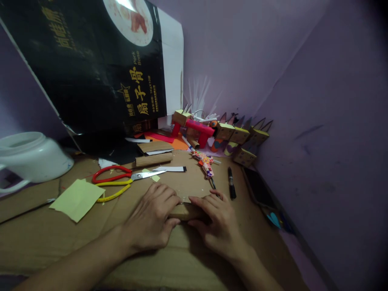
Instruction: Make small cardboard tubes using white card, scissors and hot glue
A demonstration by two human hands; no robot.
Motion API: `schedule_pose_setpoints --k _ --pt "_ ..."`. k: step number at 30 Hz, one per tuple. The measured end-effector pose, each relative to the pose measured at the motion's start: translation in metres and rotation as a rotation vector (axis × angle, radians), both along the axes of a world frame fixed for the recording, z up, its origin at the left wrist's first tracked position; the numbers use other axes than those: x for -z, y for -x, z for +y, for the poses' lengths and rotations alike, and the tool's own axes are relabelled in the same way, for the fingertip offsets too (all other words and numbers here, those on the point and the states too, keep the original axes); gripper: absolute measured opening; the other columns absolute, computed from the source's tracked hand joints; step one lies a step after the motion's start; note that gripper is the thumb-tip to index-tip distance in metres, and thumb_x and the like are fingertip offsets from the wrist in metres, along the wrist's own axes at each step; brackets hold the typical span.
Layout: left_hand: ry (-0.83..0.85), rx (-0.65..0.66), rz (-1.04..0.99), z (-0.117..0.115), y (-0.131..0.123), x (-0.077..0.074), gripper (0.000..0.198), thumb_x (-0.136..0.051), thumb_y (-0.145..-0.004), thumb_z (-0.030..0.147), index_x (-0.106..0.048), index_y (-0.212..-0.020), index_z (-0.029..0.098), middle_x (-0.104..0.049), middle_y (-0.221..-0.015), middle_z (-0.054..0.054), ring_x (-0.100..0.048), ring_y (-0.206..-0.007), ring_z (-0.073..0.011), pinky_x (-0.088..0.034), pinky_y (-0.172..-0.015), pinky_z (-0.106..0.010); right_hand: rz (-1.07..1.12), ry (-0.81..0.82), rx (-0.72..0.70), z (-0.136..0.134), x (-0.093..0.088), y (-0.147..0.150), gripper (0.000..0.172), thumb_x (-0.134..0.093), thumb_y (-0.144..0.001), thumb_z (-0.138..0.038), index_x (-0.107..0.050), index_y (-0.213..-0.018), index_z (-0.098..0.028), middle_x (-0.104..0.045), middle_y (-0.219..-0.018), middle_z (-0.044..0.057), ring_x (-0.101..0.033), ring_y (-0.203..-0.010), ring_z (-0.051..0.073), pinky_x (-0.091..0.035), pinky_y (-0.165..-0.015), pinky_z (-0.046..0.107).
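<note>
Both ends of a brown cardboard piece (188, 211) are pinched: I hold the left in my left grip (155, 215), the right in my right grip (220, 220), over the cardboard-covered counter (148, 270). Red-and-yellow scissors (137, 176) lie beyond and left of my left grip; a black pen (231, 184) lies just beyond my right grip.

The cardboard-topped desk (75, 246) carries red-and-yellow-handled scissors (138, 176) and pale-yellow paper (77, 201) left of the left grip (154, 214), a white handled vessel (39, 161) farther left. Beyond the right grip (220, 216), slightly rightward, lies a black pen (231, 184); farther right, a dark smartphone (259, 188).
</note>
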State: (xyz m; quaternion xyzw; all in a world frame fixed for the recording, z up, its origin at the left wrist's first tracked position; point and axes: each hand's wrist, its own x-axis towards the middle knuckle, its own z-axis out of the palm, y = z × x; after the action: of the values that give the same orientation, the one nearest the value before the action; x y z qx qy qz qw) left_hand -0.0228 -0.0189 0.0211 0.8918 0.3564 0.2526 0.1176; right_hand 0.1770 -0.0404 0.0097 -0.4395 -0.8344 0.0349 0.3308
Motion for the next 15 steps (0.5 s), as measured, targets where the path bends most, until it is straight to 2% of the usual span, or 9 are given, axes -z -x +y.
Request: schedule_pose_setpoints --k 4,7,9,11,12,15 --pt "0.019 -0.006 0.016 -0.0008 -0.0016 -0.0008 0.024 -0.058 -0.072 0.017 -0.053 -0.096 0.017 -0.056 -0.091 -0.007 -0.049 -0.088 -0.0253 -0.035 -0.088 -0.047 -0.006 0.008 0.005 -0.0005 -0.0022 0.0016 0.036 -0.068 -0.068 -0.016 -0.058 -0.103 -0.019 -0.064 -0.078 0.003 -0.058 -0.074 0.020 -0.036 -0.087 0.044" --pt "0.020 -0.041 -0.060 -0.0007 -0.0006 -0.0016 0.046 -0.060 -0.071 0.018 -0.045 -0.115 0.018 -0.055 -0.106 -0.010 -0.047 -0.099 -0.0275 -0.033 -0.092 -0.048 0.026 -0.035 0.037 -0.0007 -0.0033 0.0016 0.034 -0.067 -0.069 -0.016 -0.058 -0.102 -0.020 -0.064 -0.081 0.003 -0.058 -0.075 0.020 -0.039 -0.086 0.044" --pt "0.073 -0.126 -0.195 0.0007 0.0004 -0.0024 0.061 -0.063 -0.070 0.022 -0.037 -0.125 0.019 -0.048 -0.120 -0.011 -0.043 -0.109 -0.0283 -0.033 -0.095 -0.047 0.084 -0.111 0.102 -0.0007 -0.0030 0.0008 0.031 -0.065 -0.071 -0.015 -0.058 -0.100 -0.021 -0.064 -0.085 0.005 -0.058 -0.078 0.021 -0.043 -0.080 0.042" --pt "0.246 -0.237 -0.383 0.0033 0.0004 -0.0030 0.066 -0.063 -0.071 0.025 -0.033 -0.129 0.019 -0.045 -0.124 -0.012 -0.047 -0.106 -0.0265 -0.039 -0.091 -0.044 0.132 -0.189 0.191 -0.0006 -0.0021 0.0005 0.029 -0.063 -0.073 -0.015 -0.057 -0.100 -0.021 -0.063 -0.088 0.006 -0.057 -0.079 0.022 -0.045 -0.072 0.038" --pt "0.383 -0.257 -0.474 0.0048 -0.0005 -0.0030 0.063 -0.062 -0.072 0.028 -0.035 -0.128 0.018 -0.048 -0.120 -0.012 -0.051 -0.100 -0.0246 -0.043 -0.086 -0.042 0.143 -0.220 0.230 -0.0005 -0.0016 0.0010 0.029 -0.063 -0.073 -0.016 -0.057 -0.101 -0.022 -0.062 -0.088 0.006 -0.056 -0.079 0.022 -0.046 -0.069 0.037" --pt "0.843 -0.147 -0.621 0.0085 -0.0076 -0.0023 0.042 -0.057 -0.076 0.037 -0.052 -0.109 0.013 -0.059 -0.090 -0.007 -0.057 -0.075 -0.0180 -0.048 -0.067 -0.032 0.147 -0.287 0.290 0.0004 0.0004 0.0060 0.029 -0.064 -0.072 -0.016 -0.056 -0.099 -0.021 -0.062 -0.085 0.006 -0.056 -0.077 0.022 -0.045 -0.068 0.037"
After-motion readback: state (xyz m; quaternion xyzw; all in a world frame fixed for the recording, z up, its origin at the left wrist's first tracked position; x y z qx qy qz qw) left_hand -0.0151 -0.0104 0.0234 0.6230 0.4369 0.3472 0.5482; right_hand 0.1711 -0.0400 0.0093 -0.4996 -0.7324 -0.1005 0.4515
